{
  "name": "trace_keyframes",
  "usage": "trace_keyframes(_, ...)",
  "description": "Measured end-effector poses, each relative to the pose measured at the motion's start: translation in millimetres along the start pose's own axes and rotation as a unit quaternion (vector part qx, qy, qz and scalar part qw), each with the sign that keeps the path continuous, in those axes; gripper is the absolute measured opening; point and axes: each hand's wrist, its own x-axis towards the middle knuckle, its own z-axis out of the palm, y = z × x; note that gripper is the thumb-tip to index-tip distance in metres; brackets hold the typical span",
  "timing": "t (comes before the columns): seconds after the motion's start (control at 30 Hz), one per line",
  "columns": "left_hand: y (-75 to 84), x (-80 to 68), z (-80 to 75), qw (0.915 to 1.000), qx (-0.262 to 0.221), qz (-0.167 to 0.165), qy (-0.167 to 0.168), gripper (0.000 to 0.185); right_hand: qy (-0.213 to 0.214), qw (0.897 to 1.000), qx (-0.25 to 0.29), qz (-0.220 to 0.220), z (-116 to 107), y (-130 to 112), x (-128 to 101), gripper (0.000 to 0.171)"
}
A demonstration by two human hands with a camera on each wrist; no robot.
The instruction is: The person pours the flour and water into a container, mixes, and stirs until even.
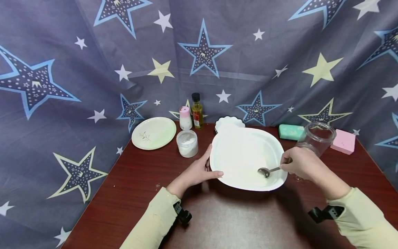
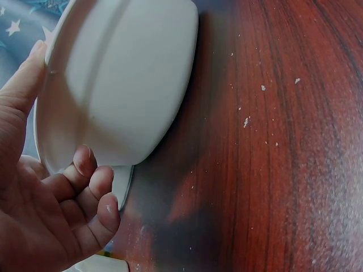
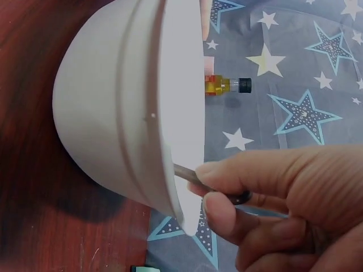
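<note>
A large white oval basin (image 1: 245, 155) is tilted above the table, its inside facing the head camera. My left hand (image 1: 200, 169) grips its left rim. In the left wrist view the thumb of the left hand (image 2: 51, 198) lies on the rim, and several fingertips curl near the basin's outer wall (image 2: 130, 79). My right hand (image 1: 300, 162) pinches the handle of a metal spoon (image 1: 265, 172), whose bowl is inside the basin near its lower right. The right wrist view shows thumb and forefinger of the right hand (image 3: 266, 204) on the spoon handle (image 3: 186, 173).
Behind stand a cream plate (image 1: 153, 134), a jar of white powder (image 1: 187, 145), a pink-capped shaker (image 1: 185, 119), an oil bottle (image 1: 197, 112) and a scalloped white dish (image 1: 228, 121). At right are a clear jar (image 1: 317, 138), a green block (image 1: 290, 132) and a pink block (image 1: 343, 141). White crumbs dot the table (image 2: 255, 170).
</note>
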Motion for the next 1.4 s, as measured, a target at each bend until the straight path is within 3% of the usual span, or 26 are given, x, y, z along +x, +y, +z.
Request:
trace_keyframes(0.2,1.1,-0.1,-0.2,1.0,0.001,-0.002,-0.002,0.11,-0.031,0.999,0.033,-0.005,2.6,1.1,-0.4,0.01)
trace_keyframes(0.4,-0.3,1.0,0.5,1.0,0.001,0.003,0.001,0.11,-0.027,0.999,0.025,-0.029,7.7,-2.9,2.6,0.01)
trace_keyframes(0.67,-1.0,1.4,0.6,1.0,0.003,0.0,0.0,0.11,0.007,0.997,0.009,-0.074,23.8,-12.1,7.7,0.014)
trace_keyframes(1.0,0.1,1.2,0.5,0.9999,0.011,-0.003,0.003,0.11,0.034,0.995,0.034,-0.088,45.2,-30.5,18.4,0.013)
trace_keyframes(1.4,-0.1,0.5,0.7,0.9999,0.012,0.003,0.005,0.109,0.115,0.99,0.007,-0.084,64.7,-42.6,42.2,0.016)
